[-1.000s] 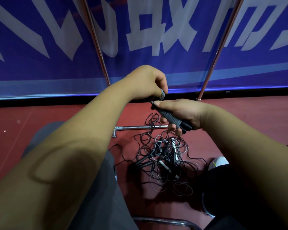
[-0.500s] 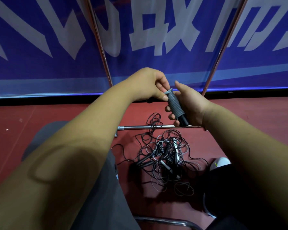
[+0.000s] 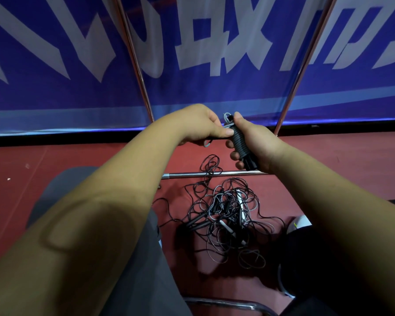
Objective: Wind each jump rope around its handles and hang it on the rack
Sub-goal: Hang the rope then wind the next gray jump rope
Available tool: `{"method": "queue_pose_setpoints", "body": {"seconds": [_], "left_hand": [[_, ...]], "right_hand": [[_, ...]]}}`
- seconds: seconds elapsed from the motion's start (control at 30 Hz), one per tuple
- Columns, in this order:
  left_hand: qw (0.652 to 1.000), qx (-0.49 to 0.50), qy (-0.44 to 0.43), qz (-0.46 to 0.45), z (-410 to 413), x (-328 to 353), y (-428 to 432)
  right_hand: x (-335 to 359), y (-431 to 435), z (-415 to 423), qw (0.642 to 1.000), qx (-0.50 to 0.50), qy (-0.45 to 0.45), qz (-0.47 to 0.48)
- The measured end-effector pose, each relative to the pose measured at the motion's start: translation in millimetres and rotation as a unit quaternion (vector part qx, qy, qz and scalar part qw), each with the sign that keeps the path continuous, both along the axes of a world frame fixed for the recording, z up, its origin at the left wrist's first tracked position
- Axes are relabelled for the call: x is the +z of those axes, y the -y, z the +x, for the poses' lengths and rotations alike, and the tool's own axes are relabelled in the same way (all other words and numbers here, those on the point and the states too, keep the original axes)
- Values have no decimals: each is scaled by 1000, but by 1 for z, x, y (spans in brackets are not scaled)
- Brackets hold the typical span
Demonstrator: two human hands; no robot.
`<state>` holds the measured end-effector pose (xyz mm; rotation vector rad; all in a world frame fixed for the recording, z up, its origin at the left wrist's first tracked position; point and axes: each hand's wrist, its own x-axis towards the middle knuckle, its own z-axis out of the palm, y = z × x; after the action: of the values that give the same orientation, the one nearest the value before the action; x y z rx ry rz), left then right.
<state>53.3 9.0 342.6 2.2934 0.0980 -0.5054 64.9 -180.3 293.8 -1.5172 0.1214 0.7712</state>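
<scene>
Right hand (image 3: 257,142) grips a wound jump rope (image 3: 239,142), left hand (image 3: 198,126) pinches its cord, above tangled ropes (image 3: 226,215) beside the rack's floor bar (image 3: 192,175).

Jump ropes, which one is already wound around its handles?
The jump rope gripped in the right hand, its cord coiled tight around the handles while the left hand pinches its end. The others lie in a loose tangled pile on the floor.
</scene>
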Motion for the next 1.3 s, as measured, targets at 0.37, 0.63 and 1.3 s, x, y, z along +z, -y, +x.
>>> {"method": "queue_pose_setpoints", "body": {"seconds": [0.37,0.63,1.3], "left_hand": [[999,-40,21,30,-1,7,-8],[998,-38,41,-6,-1,2,-2],[848,359,-22,-389,11,-24,10]], "right_hand": [[-1,-4,-6,1000,-13,18,-15],[0,-2,-3,1000,-8,11,0],[-6,-13,-8,984,-11,175,-44]]}}
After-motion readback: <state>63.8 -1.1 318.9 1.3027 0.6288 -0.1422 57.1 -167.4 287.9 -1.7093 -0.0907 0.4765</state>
